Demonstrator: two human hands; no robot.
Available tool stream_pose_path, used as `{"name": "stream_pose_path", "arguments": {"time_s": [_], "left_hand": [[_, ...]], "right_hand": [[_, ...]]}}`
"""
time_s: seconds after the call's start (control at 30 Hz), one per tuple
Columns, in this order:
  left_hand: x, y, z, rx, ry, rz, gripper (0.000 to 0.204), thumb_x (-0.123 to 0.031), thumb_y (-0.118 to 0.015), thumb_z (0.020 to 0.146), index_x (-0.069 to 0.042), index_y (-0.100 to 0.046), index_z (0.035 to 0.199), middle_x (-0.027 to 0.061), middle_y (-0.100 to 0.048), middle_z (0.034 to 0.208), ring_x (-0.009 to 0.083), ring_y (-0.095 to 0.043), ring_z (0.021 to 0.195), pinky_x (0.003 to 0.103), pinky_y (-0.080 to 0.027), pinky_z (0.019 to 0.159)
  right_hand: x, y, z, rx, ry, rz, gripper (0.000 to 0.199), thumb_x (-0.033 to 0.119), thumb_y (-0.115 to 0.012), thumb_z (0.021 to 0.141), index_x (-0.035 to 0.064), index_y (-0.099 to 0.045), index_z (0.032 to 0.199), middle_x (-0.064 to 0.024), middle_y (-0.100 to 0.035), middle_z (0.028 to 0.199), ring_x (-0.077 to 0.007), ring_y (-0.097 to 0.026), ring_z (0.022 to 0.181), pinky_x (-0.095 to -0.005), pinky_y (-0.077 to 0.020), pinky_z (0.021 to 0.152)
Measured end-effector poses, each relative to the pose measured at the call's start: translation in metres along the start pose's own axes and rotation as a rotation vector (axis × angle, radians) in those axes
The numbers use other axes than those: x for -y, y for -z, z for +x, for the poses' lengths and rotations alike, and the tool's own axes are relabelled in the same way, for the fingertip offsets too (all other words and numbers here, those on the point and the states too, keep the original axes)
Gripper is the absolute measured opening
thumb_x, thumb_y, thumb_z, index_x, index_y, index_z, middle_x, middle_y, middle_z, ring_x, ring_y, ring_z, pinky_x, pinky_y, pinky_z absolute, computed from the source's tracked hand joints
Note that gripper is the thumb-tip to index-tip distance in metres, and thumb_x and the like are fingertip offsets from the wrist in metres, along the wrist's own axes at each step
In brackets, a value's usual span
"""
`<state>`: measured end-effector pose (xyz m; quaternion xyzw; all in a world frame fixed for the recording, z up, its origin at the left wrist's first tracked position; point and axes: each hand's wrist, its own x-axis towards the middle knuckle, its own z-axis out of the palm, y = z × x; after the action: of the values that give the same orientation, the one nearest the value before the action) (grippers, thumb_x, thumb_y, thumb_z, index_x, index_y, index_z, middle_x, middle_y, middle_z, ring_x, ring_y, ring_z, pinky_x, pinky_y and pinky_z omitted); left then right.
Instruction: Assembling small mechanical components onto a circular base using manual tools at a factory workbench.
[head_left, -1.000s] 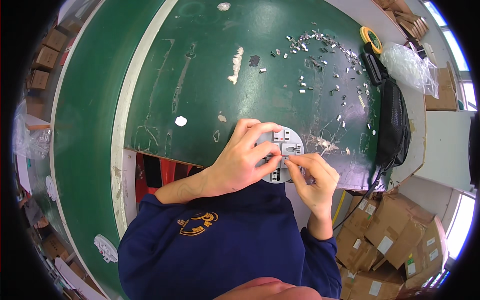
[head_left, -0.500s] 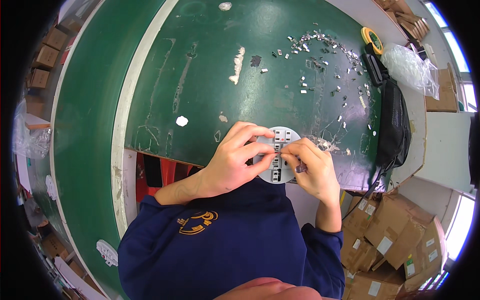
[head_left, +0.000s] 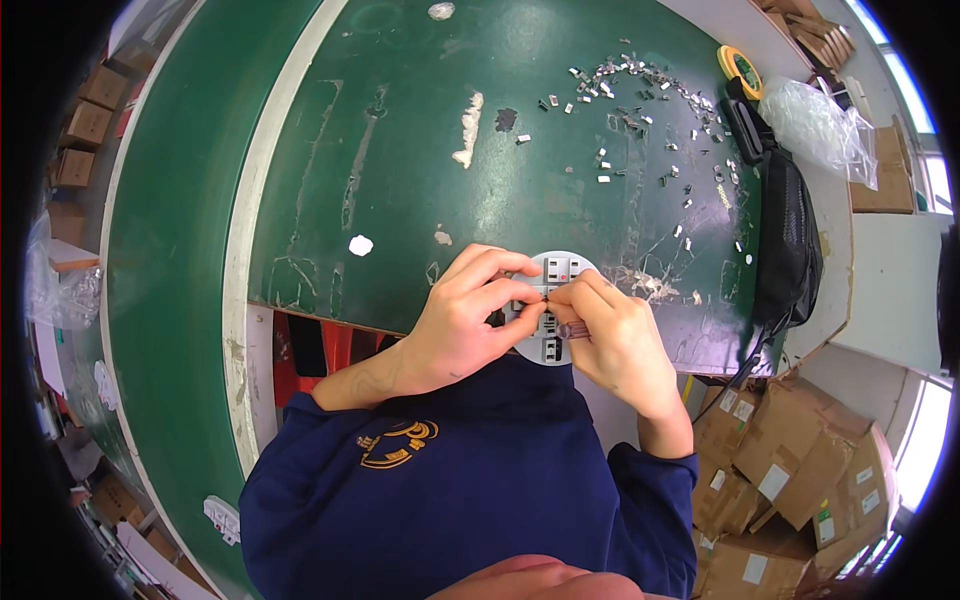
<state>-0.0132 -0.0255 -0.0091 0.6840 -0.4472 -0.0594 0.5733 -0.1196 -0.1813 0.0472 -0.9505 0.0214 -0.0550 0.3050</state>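
I see my left hand and right hand meeting fingertip to fingertip, both pinching over a round grey disc at the near edge of the green table. Small metal clips lie scattered farther off.

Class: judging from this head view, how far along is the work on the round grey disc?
Done: cannot tell how many slots of the round grey plastic disc are filled. In hand: left hand and right hand pinch at its middle. Left: many small silvery metal pieces lie loose on the green table.
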Motion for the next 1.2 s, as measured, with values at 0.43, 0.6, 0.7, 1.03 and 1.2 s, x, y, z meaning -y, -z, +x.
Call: {"name": "stream_pose_path", "arguments": {"time_s": [0.43,0.6,0.7,1.03,1.2], "left_hand": [[-0.001,0.003,0.003,0.028,0.006,0.028,0.016,0.002,-0.079,0.071,-0.003,-0.069,0.082,0.0067,-0.066,0.104,0.0216,-0.062,0.091,0.031,-0.051,0.072],[0.002,0.007,-0.001,0.112,0.019,0.004,0.029,-0.002,-0.081,0.069,-0.004,-0.068,0.095,0.0095,-0.063,0.115,0.0247,-0.059,0.101,0.033,-0.05,0.08],[-0.002,0.008,0.005,0.154,-0.033,0.01,0.051,-0.01,-0.085,0.068,-0.002,-0.062,0.112,0.0138,-0.057,0.126,0.03,-0.053,0.114,0.038,-0.048,0.091],[-0.002,0.007,0.009,0.374,-0.065,0.177,0.1,-0.037,-0.086,0.066,0.009,-0.037,0.139,0.0228,-0.039,0.144,0.0401,-0.034,0.137,0.048,-0.034,0.112],[0.0,0.006,0.008,0.361,-0.078,0.179,0.099,-0.038,-0.086,0.065,0.008,-0.038,0.139,0.0226,-0.041,0.142,0.0395,-0.037,0.134,0.047,-0.035,0.11]], "right_hand": [[-0.007,-0.009,-0.004,-0.048,0.063,-0.024,0.01,-0.001,-0.067,0.081,0.0005,-0.058,0.087,-0.0123,-0.059,0.087,-0.0312,-0.062,0.064,-0.0395,-0.0506,0.055],[0.002,0.003,0.003,-0.112,-0.05,0.24,0.011,-0.007,-0.063,0.084,-0.0005,-0.057,0.078,-0.0075,-0.059,0.072,-0.019,-0.058,0.058,-0.0308,-0.0451,0.052],[-0.001,0.011,0.004,-0.354,0.154,0.694,0.029,0.006,-0.06,0.093,0.0035,-0.049,0.066,-0.004,-0.048,0.057,-0.0167,-0.046,0.048,-0.0296,-0.0356,0.044],[0.003,-0.02,0.018,-0.428,0.21,1.171,0.053,0.03,-0.046,0.102,0.0101,-0.032,0.055,0.0001,-0.035,0.047,-0.0129,-0.028,0.04,-0.0293,-0.0246,0.04],[0.003,-0.022,0.022,-0.384,0.286,1.029,0.052,0.026,-0.049,0.1,0.0081,-0.032,0.054,-0.0029,-0.037,0.047,-0.0147,-0.031,0.039,-0.0297,-0.0257,0.04]]}}
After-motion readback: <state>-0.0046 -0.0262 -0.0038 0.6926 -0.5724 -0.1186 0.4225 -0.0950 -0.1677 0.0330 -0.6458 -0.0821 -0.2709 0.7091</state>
